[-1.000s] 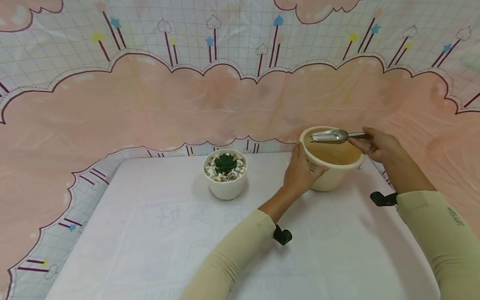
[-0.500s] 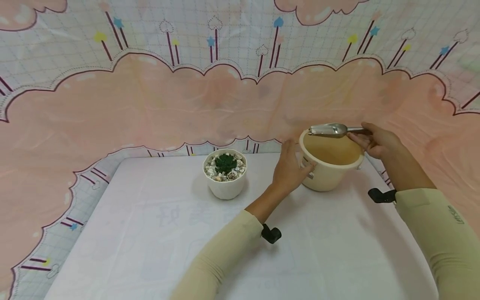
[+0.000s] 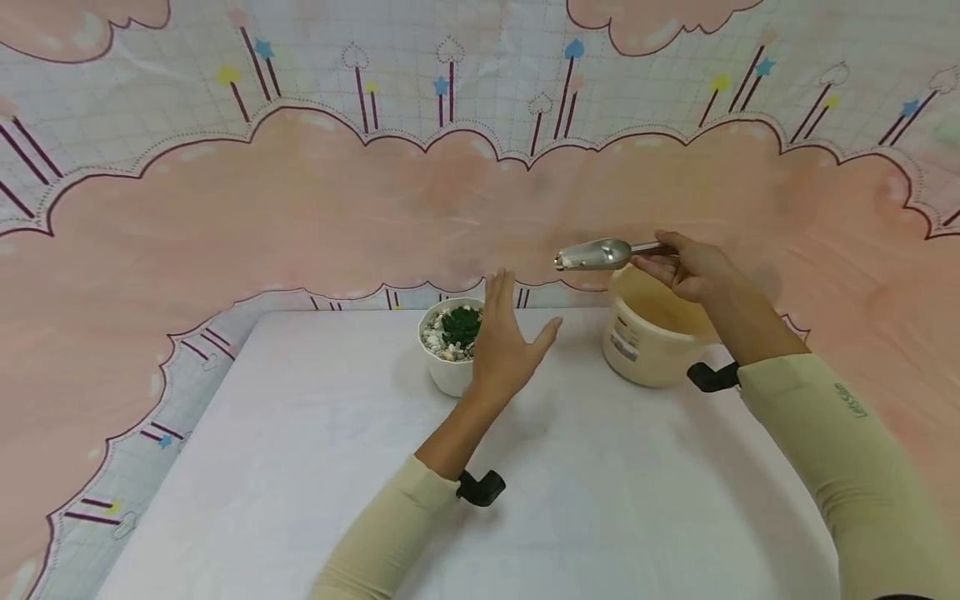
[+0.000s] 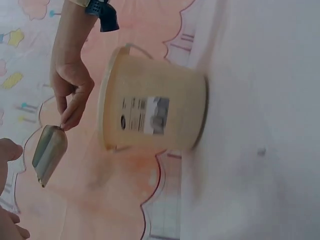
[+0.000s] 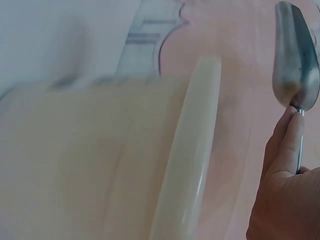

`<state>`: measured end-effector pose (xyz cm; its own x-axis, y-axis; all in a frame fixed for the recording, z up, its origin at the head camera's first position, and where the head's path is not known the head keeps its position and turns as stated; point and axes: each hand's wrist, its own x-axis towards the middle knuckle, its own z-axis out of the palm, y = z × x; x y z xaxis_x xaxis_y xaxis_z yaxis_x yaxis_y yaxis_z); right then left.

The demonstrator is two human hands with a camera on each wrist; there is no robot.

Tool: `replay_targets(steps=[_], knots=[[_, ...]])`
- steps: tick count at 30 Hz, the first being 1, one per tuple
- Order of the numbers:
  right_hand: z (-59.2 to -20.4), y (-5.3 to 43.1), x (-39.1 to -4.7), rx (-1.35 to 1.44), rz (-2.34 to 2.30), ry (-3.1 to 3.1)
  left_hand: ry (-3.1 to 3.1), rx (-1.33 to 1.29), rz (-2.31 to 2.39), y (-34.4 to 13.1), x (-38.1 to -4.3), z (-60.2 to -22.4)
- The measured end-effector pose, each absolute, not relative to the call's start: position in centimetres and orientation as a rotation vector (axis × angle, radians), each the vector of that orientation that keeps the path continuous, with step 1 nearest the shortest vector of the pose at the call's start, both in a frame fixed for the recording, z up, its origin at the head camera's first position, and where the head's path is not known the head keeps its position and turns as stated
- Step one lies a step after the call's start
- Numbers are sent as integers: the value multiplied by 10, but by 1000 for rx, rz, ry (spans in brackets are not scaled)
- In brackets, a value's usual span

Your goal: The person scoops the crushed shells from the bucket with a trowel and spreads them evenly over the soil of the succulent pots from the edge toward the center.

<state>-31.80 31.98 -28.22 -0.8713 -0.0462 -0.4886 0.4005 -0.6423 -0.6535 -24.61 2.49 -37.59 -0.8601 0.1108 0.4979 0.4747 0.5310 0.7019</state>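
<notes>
My right hand (image 3: 693,267) grips the handle of a metal scoop (image 3: 596,254), held level above and left of a cream bucket (image 3: 652,358). Some whitish bits show at the scoop's tip. In the right wrist view, fingers and thumb pinch the scoop handle (image 5: 300,150) beside the bucket's rim (image 5: 190,165). My left hand (image 3: 501,346) is raised with fingers straight and thumb spread, holding nothing. It overlaps the right side of a white pot (image 3: 446,375) in the head view. A dark green succulent (image 3: 460,325) grows there among pale pebbles (image 3: 435,337).
The pot and bucket stand near the back edge of a white-covered table (image 3: 300,467). Behind hangs a patterned peach cloth (image 3: 337,208). In the left wrist view the bucket's printed label (image 4: 145,115) and thin handle (image 4: 140,50) show.
My left hand has let go of the bucket's side and moved left to the pot. My right hand has lifted the scoop out over the bucket's rim and carried it left.
</notes>
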Motion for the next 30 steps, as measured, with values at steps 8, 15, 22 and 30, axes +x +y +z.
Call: replay_targets(steps=[8,15,22,30], knots=[[-289,266,-338,569,-2502,1257,-2335,-334,-1236,-32,-240,-389],[-291,234,-353,528,-2452,1330,-2480,-249,-1247,-66,-243,-397],[-314,211,-364,502,-2371,1419,-2674,-123,-1322,-76,-247,-410],[-328,191,-361,473,-2335,1527,-2686,-51,-1371,-79,-246,-417]])
